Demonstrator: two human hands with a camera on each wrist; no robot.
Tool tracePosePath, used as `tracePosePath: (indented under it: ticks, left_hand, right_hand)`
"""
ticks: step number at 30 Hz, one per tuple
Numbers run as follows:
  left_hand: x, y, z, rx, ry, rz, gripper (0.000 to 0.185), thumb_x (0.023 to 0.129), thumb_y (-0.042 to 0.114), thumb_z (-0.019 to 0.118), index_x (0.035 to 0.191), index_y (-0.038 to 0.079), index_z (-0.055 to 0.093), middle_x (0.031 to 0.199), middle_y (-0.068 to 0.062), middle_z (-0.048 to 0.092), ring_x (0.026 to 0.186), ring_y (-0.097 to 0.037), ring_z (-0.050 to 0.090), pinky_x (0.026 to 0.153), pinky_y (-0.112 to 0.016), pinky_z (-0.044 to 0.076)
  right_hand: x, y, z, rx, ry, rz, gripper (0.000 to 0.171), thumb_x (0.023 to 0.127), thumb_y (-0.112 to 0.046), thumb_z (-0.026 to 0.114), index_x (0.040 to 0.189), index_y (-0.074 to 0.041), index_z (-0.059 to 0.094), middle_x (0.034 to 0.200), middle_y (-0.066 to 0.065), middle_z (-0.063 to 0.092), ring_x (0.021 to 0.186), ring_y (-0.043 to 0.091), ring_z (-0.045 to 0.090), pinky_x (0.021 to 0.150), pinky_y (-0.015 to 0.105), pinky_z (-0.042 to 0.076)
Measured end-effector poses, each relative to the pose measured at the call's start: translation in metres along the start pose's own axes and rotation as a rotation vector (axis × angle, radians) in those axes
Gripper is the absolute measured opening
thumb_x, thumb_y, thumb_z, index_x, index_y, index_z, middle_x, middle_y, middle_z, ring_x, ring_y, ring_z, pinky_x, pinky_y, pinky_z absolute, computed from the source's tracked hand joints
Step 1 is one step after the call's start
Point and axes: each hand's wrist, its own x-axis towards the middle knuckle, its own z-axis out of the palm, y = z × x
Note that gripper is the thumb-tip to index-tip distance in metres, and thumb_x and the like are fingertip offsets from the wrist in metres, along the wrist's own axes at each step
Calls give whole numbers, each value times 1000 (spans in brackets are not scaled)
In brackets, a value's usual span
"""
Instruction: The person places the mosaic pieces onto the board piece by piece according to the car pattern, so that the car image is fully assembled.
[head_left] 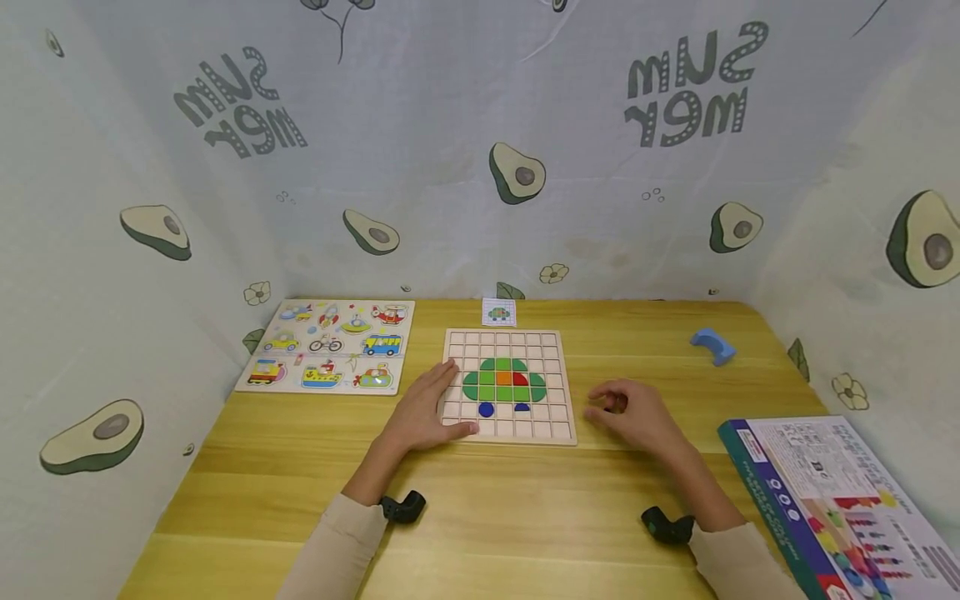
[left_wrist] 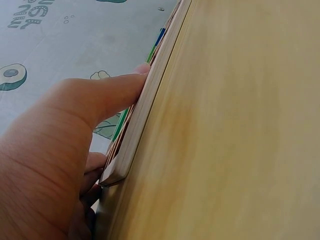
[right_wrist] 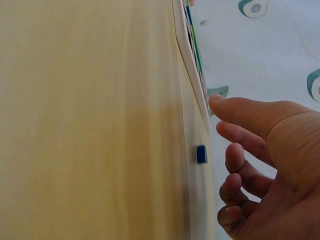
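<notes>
A square wooden grid board [head_left: 551, 425] lies mid-table, bearing a car shape of green, orange and red pieces [head_left: 505, 380]. Below the car are a blue circle [head_left: 486, 409] and a blue half-circle [head_left: 522, 407]. My left hand [head_left: 420, 412] rests at the board's left side, fingers extended along the edge and thumb on its front left part. To the right of the board, my right hand [head_left: 633, 412] hovers with fingers loosely bent, holding nothing. A small blue piece [right_wrist: 201, 154] lies on the table close to its fingertips; the hand hides it in the head view.
Behind the board is a small picture card [head_left: 498, 312] of the same car. A vehicle puzzle board [head_left: 326, 347] lies at the back left. A light blue curved block [head_left: 712, 346] sits at the back right, and a printed box [head_left: 832, 500] at the front right.
</notes>
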Motion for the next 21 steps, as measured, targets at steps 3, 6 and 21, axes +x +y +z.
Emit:
tracePosePath:
  ticks: [3, 6, 21]
  left_hand:
    - [0, 0, 0, 3, -5, -5, 112, 78, 72, 69, 164, 13, 28, 172, -3, 25, 160, -28, 22, 129, -50, 21]
    - [0, 0, 0, 0, -4, -3, 112, 78, 72, 69, 164, 13, 29, 172, -3, 25, 159, -28, 22, 129, -51, 21]
    - [0, 1, -1, -13, 10, 12, 111, 78, 70, 70, 163, 11, 30, 171, -4, 26, 159, -29, 23, 129, -51, 21]
  right_hand:
    - [-3, 4, -5, -12, -13, 18, 33, 88, -31, 83, 110, -8, 76, 88, 3, 63, 77, 18, 51, 66, 27, 42]
    - [-6, 8, -9, -12, -17, 33, 35, 87, -33, 84, 109, -7, 75, 87, 4, 62, 77, 18, 51, 65, 27, 41]
    - [-11, 22, -16, -16, -31, 62, 22, 90, -24, 80, 104, -6, 77, 88, 4, 63, 78, 18, 51, 65, 26, 41]
